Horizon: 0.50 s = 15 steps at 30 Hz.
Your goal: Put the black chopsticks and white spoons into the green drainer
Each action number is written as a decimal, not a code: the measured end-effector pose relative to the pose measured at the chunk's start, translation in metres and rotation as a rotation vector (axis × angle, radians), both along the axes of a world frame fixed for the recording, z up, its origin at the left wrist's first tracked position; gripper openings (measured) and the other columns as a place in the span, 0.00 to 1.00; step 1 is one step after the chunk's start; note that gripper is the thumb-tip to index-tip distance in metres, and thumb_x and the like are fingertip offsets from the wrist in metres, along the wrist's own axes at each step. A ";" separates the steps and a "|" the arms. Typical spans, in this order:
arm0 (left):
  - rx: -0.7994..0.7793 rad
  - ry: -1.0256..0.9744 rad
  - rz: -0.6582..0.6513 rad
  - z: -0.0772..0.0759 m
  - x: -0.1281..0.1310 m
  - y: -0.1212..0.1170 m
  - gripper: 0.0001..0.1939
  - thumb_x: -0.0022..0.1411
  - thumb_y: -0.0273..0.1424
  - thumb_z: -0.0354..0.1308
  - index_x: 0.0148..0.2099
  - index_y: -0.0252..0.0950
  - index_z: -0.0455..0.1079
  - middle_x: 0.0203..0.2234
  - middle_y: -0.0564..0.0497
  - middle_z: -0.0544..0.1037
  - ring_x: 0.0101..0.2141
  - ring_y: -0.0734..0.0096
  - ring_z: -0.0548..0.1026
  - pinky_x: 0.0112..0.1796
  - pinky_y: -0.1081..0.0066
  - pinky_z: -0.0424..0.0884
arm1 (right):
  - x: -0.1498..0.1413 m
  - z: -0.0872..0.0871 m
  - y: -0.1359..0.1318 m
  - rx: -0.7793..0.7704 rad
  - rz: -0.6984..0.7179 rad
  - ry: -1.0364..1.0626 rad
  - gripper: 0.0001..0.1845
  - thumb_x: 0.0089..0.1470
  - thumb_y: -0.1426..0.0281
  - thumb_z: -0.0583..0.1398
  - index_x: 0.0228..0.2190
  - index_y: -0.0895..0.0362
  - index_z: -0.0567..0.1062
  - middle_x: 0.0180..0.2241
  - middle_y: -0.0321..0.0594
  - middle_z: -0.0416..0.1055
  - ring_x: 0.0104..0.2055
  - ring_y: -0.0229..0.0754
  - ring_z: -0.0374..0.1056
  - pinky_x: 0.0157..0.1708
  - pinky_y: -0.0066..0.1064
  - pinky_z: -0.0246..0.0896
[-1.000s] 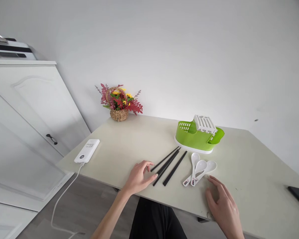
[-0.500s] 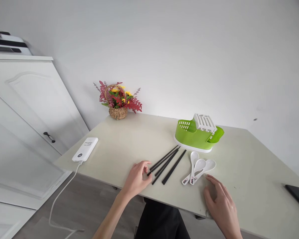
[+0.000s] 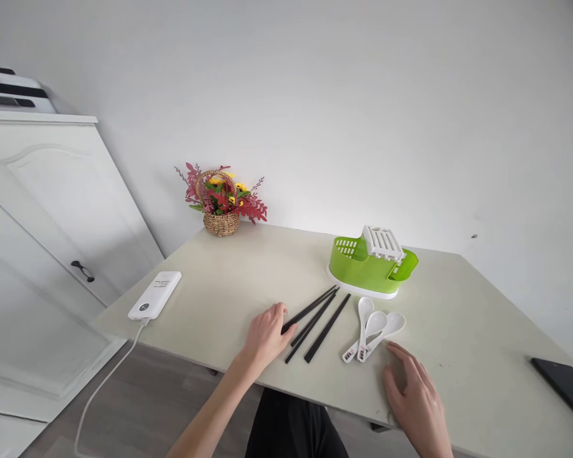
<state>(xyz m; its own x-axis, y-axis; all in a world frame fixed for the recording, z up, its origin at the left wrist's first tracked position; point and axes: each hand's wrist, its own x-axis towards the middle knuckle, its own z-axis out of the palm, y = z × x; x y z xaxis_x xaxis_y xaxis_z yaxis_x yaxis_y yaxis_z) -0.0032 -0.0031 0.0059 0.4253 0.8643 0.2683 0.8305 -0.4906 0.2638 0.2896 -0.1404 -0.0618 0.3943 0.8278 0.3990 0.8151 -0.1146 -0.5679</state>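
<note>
Several black chopsticks [image 3: 321,318] lie slanted on the pale table [image 3: 458,331]. My left hand [image 3: 265,336] rests at their near ends, fingers curled over the leftmost chopstick's tip; whether it grips it I cannot tell. Three white spoons [image 3: 373,326] lie fanned out right of the chopsticks. My right hand [image 3: 413,397] lies flat on the table just below the spoons, fingers spread, holding nothing. Behind both stands a green cutlery drainer [image 3: 368,266] with a white slotted insert.
A wicker basket of flowers [image 3: 221,202] stands at the table's back left corner. A white power bank [image 3: 155,295] with a cable lies near the left edge. A dark phone [image 3: 563,385] lies at the right edge. A white cabinet [image 3: 42,222] stands left.
My left hand's fingers have curled in over the near chopstick tips. The view has shifted slightly; my right hand has stayed flat in place.
</note>
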 end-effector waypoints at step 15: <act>-0.077 0.114 -0.102 0.010 0.072 0.057 0.05 0.57 0.23 0.68 0.33 0.33 0.74 0.29 0.38 0.78 0.37 0.47 0.79 0.44 0.54 0.68 | -0.001 0.002 0.000 -0.015 -0.008 0.000 0.22 0.64 0.57 0.51 0.54 0.49 0.72 0.57 0.43 0.74 0.58 0.55 0.70 0.51 0.47 0.67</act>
<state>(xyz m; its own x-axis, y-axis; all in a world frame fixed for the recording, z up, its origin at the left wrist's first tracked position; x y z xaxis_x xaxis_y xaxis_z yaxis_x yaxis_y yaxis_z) 0.0690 0.0540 0.0163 0.5357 0.8314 0.1476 0.8042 -0.5556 0.2110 0.2886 -0.1408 -0.0598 0.4008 0.8305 0.3867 0.8141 -0.1293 -0.5661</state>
